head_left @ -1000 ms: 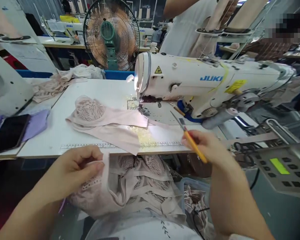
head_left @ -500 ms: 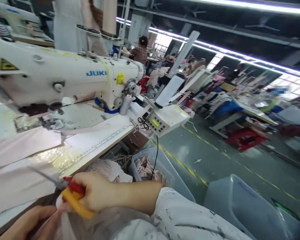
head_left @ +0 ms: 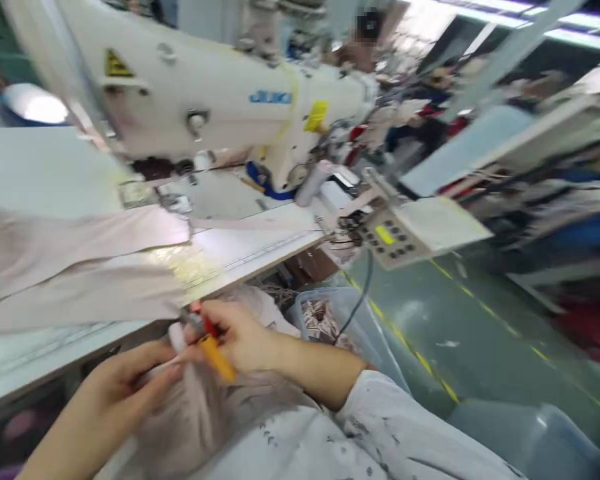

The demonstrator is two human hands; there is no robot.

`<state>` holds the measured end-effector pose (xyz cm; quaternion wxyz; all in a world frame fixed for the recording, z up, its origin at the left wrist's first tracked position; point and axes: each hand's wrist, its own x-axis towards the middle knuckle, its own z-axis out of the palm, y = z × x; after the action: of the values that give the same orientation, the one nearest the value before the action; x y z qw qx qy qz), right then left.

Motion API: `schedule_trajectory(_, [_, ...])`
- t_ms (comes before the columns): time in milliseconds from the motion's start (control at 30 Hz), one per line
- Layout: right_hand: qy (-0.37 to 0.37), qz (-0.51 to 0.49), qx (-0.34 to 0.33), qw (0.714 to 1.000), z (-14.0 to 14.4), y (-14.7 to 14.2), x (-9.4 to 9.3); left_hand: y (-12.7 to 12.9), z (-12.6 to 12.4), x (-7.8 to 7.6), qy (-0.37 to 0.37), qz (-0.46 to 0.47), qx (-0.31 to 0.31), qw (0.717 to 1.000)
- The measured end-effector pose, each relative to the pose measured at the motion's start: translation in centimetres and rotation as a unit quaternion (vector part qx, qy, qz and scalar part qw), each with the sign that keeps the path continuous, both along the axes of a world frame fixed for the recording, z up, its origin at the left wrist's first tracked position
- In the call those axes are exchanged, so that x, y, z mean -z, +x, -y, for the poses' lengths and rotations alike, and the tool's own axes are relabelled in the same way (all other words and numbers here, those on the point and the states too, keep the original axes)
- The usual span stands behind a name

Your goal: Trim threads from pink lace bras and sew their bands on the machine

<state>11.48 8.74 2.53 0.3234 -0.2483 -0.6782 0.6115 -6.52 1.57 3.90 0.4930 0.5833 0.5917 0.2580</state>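
My hands sit under the table edge. The sewing machine blocks above; a bin crowds the right.

Yellow-and-red snips, pale pink fabric, white sewing machine

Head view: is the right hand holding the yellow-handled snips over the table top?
No, the right hand holds the snips below the table edge, against pink fabric in the lap.

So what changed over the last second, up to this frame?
The right hand, raised over the table edge a second ago, dropped to the lap with the yellow-handled snips and met the left hand at the pink fabric. The view swung right. Both grips are unchanged; the pink piece stays under the sewing machine.
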Motion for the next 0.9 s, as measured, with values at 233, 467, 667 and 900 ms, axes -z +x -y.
schedule_trajectory(233, [-0.05,0.004,0.003,0.999,0.7,-0.6,0.2,1.7,0.2,-2.2,-0.048,0.033,-0.099,0.993])
schedule_trajectory(467, [-0.053,0.009,0.01,0.999,1.1,-0.8,0.4,1.1,0.8,-1.2,-0.106,0.126,-0.08,0.983])
schedule_trajectory(667, [-0.055,0.013,0.014,0.998,1.1,-0.8,0.5,1.1,0.7,-0.7,-0.112,0.131,-0.074,0.982])
schedule_trajectory(900, [-0.066,0.035,0.014,0.997,0.9,-0.7,0.4,0.9,0.6,-0.6,-0.132,0.112,-0.061,0.983])
